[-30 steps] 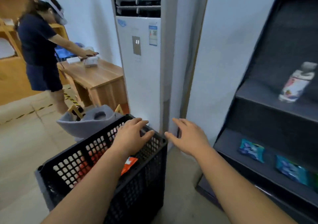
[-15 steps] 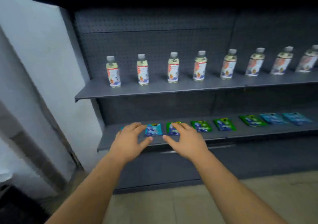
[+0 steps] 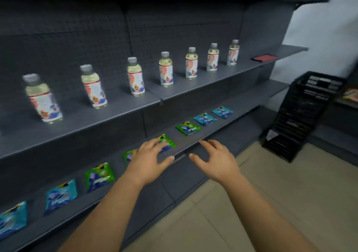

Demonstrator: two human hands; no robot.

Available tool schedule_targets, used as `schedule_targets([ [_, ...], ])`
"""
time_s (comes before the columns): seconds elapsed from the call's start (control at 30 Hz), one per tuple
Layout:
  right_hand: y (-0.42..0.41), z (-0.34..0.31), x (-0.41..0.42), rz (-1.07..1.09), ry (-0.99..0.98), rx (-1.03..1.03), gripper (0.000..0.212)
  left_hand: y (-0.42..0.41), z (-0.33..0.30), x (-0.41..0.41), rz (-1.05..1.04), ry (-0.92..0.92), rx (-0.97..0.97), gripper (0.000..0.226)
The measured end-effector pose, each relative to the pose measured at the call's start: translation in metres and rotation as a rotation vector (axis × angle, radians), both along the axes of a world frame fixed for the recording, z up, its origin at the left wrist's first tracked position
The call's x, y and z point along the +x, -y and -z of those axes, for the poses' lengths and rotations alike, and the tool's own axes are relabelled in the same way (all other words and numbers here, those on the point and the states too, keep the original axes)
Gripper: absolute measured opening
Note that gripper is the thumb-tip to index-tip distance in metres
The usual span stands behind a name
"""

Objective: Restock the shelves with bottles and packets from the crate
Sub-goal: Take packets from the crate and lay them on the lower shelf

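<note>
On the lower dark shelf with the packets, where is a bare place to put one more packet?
A bare gap lies on the lower dark grey metal shelf between the green packet under the left hand and the next green foil packet. More bare shelf runs right of the last blue foil packet. Leftwards the packets lie closer.

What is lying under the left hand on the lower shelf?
Two green packets show partly at the edges of the left hand, on the lower shelf. The hand covers their middle parts, and whether it touches them cannot be seen.
</note>
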State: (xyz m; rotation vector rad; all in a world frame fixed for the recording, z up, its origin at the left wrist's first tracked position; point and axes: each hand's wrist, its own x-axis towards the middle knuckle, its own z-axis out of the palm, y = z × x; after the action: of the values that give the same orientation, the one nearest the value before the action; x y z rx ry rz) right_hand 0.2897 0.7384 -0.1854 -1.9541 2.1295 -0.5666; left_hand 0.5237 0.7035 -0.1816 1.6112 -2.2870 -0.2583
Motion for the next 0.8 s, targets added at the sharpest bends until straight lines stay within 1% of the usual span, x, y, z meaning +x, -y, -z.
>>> schedule_targets([
  [0.1, 0.034, -0.005, -0.043, 0.095, 0.014, 0.024, 0.075, 0.057, 0.005, -0.051, 0.091, -0.014, 0.011, 0.087],
  [0.27, 0.082, -0.02, -0.122, 0.269, 0.011, 0.005, 0.075, 0.138, -0.009, -0.15, 0.235, -0.063, 0.015, 0.089],
  [0.37, 0.099, -0.016, -0.173, 0.357, 0.01, 0.02, 0.074, 0.169, -0.008, -0.21, 0.302, -0.077, 0.031, 0.086],
  [0.43, 0.106, -0.011, -0.208, 0.401, 0.014, 0.039, 0.074, 0.185, -0.001, -0.251, 0.345, -0.085, 0.062, 0.079],
  [0.57, 0.125, 0.01, -0.283, 0.444, 0.015, 0.079, 0.076, 0.214, 0.022, -0.333, 0.404, -0.081, 0.121, 0.061],
  [0.67, 0.141, 0.022, -0.334, 0.439, 0.018, 0.101, 0.079, 0.235, 0.028, -0.387, 0.42, -0.074, 0.144, 0.059],
  [0.8, 0.178, 0.018, -0.417, 0.444, 0.02, 0.1, 0.078, 0.273, 0.019, -0.468, 0.415, -0.099, 0.151, 0.058],
])
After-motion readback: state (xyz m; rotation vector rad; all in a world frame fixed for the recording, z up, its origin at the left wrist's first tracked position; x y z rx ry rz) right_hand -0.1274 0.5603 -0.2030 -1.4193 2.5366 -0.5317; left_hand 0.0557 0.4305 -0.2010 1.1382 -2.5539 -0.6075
